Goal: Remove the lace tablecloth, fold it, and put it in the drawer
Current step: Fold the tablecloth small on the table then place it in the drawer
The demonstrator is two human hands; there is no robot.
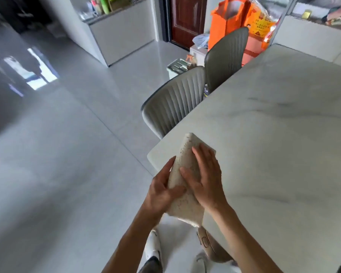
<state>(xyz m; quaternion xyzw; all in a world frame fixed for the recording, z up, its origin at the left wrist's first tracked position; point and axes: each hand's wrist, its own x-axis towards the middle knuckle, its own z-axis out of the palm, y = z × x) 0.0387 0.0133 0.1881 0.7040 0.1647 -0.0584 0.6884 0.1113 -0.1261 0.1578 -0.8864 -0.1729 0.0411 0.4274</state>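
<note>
The lace tablecloth (186, 154) is folded into a thick cream-coloured bundle, held at the near left corner of the white marble table (274, 119). My left hand (162, 191) grips the bundle from its left side and underneath, thumb across the top. My right hand (204, 174) lies flat on top of it, fingers spread and pressing down. The far end of the bundle points away over the table corner; its near end hangs off the table edge above my feet. No drawer is in view.
Two grey ribbed chairs (175, 103) stand pushed in at the table's left side. Behind them are orange paper bags (227, 20), a small bin (177, 67) and a brown door (187, 18). A grey cabinet (122, 34) stands at the back. Glossy floor tiles (67, 154) stretch to the left.
</note>
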